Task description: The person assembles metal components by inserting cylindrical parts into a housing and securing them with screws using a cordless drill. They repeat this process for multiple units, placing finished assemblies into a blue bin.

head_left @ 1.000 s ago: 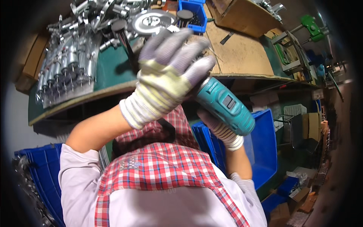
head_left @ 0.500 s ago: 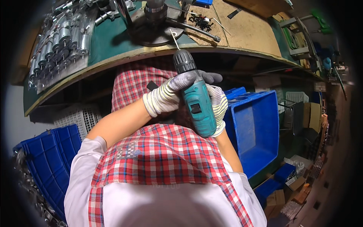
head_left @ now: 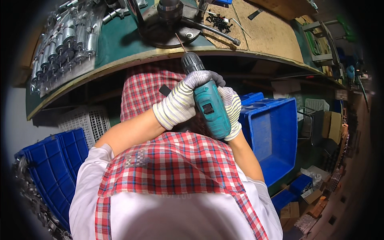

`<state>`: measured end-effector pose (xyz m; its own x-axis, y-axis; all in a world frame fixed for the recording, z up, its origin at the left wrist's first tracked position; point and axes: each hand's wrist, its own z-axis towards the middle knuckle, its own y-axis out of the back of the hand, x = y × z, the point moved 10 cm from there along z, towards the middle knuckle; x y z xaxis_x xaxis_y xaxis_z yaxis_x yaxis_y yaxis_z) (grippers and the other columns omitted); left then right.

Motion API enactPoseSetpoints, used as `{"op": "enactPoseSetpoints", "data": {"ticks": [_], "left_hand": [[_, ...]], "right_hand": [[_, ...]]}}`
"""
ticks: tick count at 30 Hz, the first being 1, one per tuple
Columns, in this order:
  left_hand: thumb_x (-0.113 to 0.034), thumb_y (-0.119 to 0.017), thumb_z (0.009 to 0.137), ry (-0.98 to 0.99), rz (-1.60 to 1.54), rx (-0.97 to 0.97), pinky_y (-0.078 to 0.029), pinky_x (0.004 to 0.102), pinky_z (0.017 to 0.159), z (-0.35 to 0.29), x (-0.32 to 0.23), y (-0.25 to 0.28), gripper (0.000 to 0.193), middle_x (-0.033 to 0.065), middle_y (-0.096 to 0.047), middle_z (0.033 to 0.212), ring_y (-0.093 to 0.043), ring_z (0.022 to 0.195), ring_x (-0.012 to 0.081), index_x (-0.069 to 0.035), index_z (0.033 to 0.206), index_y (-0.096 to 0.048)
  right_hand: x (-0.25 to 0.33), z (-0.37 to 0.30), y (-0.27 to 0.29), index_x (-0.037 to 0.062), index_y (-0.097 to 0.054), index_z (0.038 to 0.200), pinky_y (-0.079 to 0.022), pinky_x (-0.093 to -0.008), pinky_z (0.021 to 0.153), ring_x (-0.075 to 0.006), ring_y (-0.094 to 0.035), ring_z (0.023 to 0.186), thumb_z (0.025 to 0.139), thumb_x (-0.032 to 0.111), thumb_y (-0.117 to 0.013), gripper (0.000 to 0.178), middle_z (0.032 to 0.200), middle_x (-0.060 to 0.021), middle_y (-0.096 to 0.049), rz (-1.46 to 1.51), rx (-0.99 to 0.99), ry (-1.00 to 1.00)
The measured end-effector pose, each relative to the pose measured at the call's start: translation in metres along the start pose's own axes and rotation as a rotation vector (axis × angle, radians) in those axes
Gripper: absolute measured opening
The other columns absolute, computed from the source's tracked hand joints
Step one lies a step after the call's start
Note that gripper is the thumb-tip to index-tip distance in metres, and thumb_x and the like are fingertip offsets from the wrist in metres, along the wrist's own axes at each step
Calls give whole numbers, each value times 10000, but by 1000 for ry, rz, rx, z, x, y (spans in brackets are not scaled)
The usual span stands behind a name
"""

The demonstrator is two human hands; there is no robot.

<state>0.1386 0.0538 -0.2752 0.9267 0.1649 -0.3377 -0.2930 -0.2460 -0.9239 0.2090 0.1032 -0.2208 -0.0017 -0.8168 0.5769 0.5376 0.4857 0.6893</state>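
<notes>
A teal cordless drill (head_left: 216,116) is held in front of my apron, its black chuck (head_left: 192,63) toward the bench. From the chuck a long thin bit (head_left: 181,44) reaches over the bench edge, near the round dark metal base (head_left: 160,40) of a bench machine. My right hand (head_left: 233,110), in a striped knit glove, grips the drill from its right side; the handle beneath is hidden. My left hand (head_left: 178,102), gloved alike, curls over the drill's body just behind the chuck, and some of its fingertips are out of sight.
Small black screws (head_left: 220,23) lie on cardboard (head_left: 270,34) on the bench. Bagged metal cylinders (head_left: 68,40) stand at the bench's left. A blue crate (head_left: 274,140) sits at my right, another blue crate (head_left: 50,168) at my left. A metal lever (head_left: 216,34) juts from the machine.
My left hand has moved right and closed further over the drill, its fingers now wrapped across the top. The drill has shifted slightly and tilts a little more to the left.
</notes>
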Motion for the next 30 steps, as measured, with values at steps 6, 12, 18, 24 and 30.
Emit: {"op": "enactPoseSetpoints", "data": {"ticks": [6, 12, 18, 24, 30], "left_hand": [[-310, -760, 886, -36, 15, -58, -525, 433, 1048, -1, -2, 1, 288, 93, -699, 1104, -644, 1162, 265, -66, 1033, -711], [-329, -753, 899, -33, 49, -82, -535, 424, 1029, -2, -4, 0, 315, 121, -693, 1135, -654, 1136, 252, -66, 1063, -696], [-340, -745, 906, -54, 38, -58, -548, 409, 1013, 2, -5, 2, 349, 142, -687, 1151, -653, 1131, 249, -48, 1086, -685], [-338, -744, 905, -79, 13, -64, -542, 406, 1024, 3, -7, 2, 340, 136, -694, 1130, -648, 1152, 256, -39, 1058, -689], [-352, -728, 919, -51, -31, -57, -522, 415, 1041, 6, -1, 3, 325, 114, -703, 1109, -641, 1166, 259, -51, 1037, -693]], "right_hand": [[6, 4, 7, 46, -662, 1009, -527, -392, 677, -312, -658, 761, 756, 199, -821, 336, 859, -133, -670, -77, -42, 88], [8, 6, 6, 53, -664, 1020, -525, -398, 680, -316, -655, 764, 771, 196, -814, 324, 855, -129, -666, -63, -24, 58], [5, 7, 6, 56, -671, 1024, -520, -399, 680, -313, -658, 766, 788, 210, -806, 312, 867, -128, -675, -46, -24, 61], [0, 11, 2, 54, -718, 957, -529, -433, 693, -345, -665, 742, 770, 346, -775, 351, 817, -163, -692, -40, 36, -38], [-3, 11, 7, 64, -714, 935, -520, -448, 682, -348, -656, 731, 767, 351, -770, 336, 790, -155, -677, -111, 8, -29]]}}
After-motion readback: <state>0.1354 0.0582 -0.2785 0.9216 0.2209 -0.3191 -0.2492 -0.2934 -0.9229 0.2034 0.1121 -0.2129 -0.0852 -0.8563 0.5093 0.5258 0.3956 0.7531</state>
